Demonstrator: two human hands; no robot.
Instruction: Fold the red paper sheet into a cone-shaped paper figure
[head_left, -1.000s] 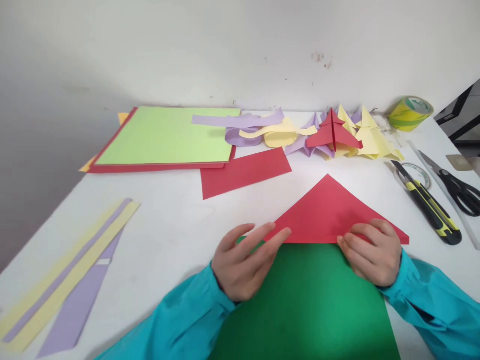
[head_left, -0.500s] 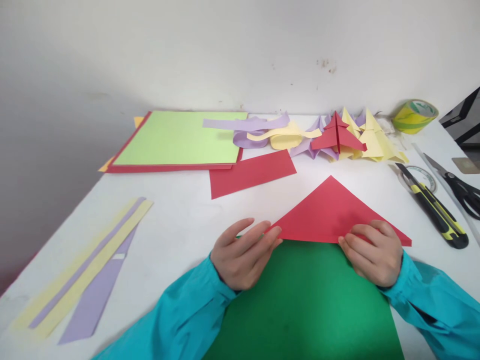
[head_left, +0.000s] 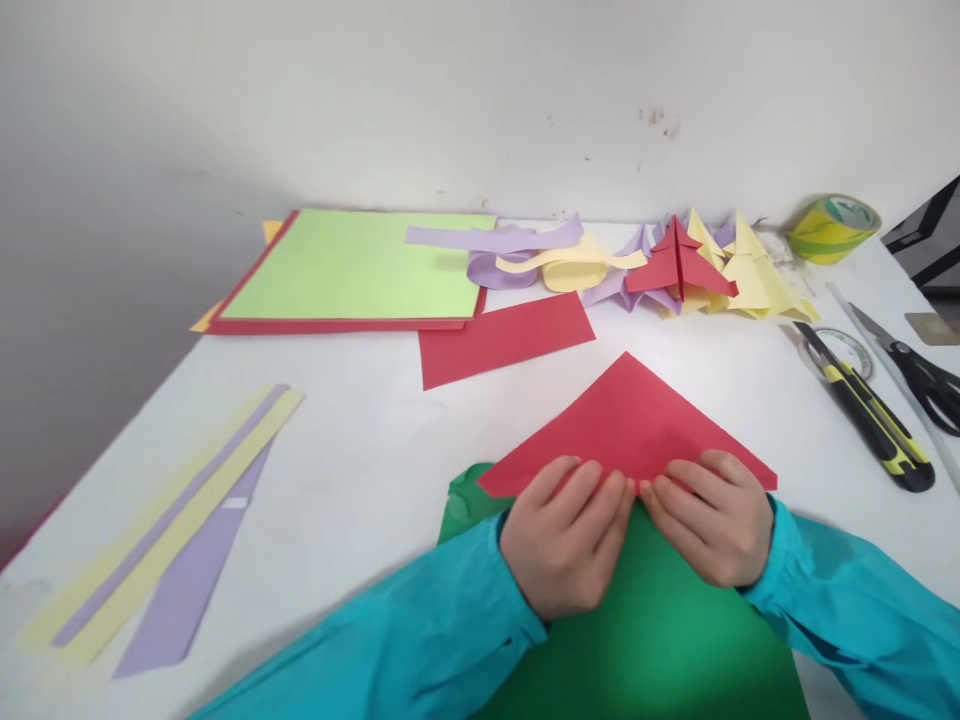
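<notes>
A red sheet of paper point(head_left: 626, 420), folded into a triangle, points its tip away from me. My left hand point(head_left: 574, 535) pinches its near edge just left of the middle. Close beside it, my right hand point(head_left: 709, 515) grips the same edge, the fingertips of both hands almost meeting. Under my hands lies a green sheet point(head_left: 675, 630), its far left corner curled up. Fingers hide much of the triangle's near edge.
A light green sheet point(head_left: 360, 270) tops a paper stack, with a red strip point(head_left: 510, 340) beside it. Folded paper planes point(head_left: 681, 262) line the wall. Tape point(head_left: 834, 230), a utility knife point(head_left: 870, 415) and scissors point(head_left: 911, 370) lie right; paper strips point(head_left: 184, 530) lie left.
My left hand has moved right and taken hold of the near edge by the middle. The red triangle has shifted left, and my right hand has moved slightly left along with it.
</notes>
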